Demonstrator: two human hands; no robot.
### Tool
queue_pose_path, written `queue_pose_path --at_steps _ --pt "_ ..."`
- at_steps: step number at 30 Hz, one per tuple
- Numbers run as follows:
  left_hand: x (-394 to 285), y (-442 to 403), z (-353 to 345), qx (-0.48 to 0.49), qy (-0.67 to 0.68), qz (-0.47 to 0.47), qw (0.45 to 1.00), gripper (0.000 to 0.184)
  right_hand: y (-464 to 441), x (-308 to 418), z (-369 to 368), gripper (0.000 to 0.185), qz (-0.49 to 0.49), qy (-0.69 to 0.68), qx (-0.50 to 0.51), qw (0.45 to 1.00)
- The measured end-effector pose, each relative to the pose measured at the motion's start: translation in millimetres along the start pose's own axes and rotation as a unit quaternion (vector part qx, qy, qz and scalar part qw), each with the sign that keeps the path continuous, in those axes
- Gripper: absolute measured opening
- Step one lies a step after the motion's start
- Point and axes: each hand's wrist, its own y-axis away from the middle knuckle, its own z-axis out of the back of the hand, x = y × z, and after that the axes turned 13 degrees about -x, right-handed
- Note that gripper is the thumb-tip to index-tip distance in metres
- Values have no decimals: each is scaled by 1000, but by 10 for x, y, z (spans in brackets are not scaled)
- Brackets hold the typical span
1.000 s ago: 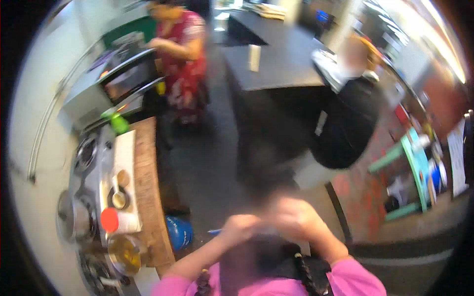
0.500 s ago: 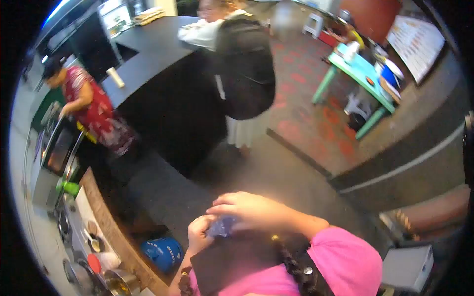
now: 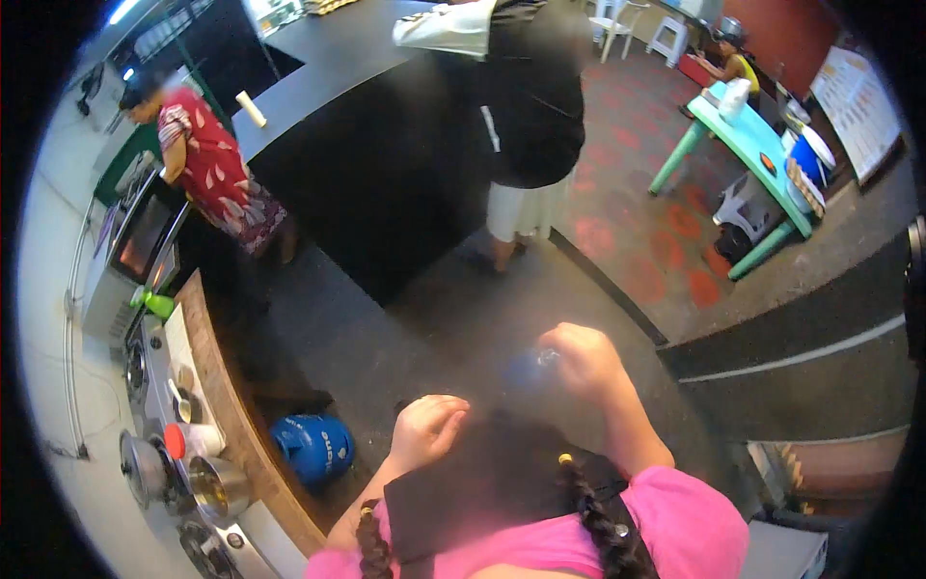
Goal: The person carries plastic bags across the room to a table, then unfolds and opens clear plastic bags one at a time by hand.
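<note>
My right hand (image 3: pixel 584 359) is raised in front of me to the right, fingers closed on a small, crumpled blue see-through plastic piece (image 3: pixel 524 368). Motion blurs this piece, so its exact kind is unclear. Lower and to the left is my left hand (image 3: pixel 431 427), apart from the right one, its fingers curled inward. Whatever lies inside those fingers, if anything, is hidden. Both hands are above my black apron (image 3: pixel 473 487), over the dark floor.
A wooden-edged counter (image 3: pixel 227 357) on the left bears a steel pot (image 3: pixel 220 485), a red-lidded jar (image 3: pixel 196 441) and burners. Below stands a blue gas cylinder (image 3: pixel 313 449). One person (image 3: pixel 212 159) stands by an oven; another (image 3: pixel 531 116) stands beside the black counter (image 3: pixel 357 164).
My hands were together around the blue plastic piece and are now apart. The right has moved right with the plastic. My view has shifted, and the person beside the black counter has straightened.
</note>
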Motion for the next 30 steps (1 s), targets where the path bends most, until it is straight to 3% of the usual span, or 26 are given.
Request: queue_pose_path --at_steps 7,16,18,21,24,27,30 --pt "398 237 606 -30 -31 1 999 8 -348 433 -798 22 39 -48 52 997" --pt "1252 384 2329 -124 -73 17 989 6 -1275 1692 -2531 24 81 -21 112 990" --pt "1425 405 2708 -134 -82 27 987 6 -1454 1863 -2967 25 128 -14 154 980" --pt "1711 492 3207 -131 -88 47 986 6 -1715 2261 -3456 28 149 -60 160 974" --pt "1908 593 3573 -130 -83 56 986 11 -1890 2493 -3920 26 164 -98 193 962" --pt "2070 590 3850 -185 -68 130 972 23 -2041 2638 -4348 26 175 -132 253 942" --pt "2277 547 4028 -251 -40 182 950 55 -2146 2612 -4834 28 222 -158 319 908"
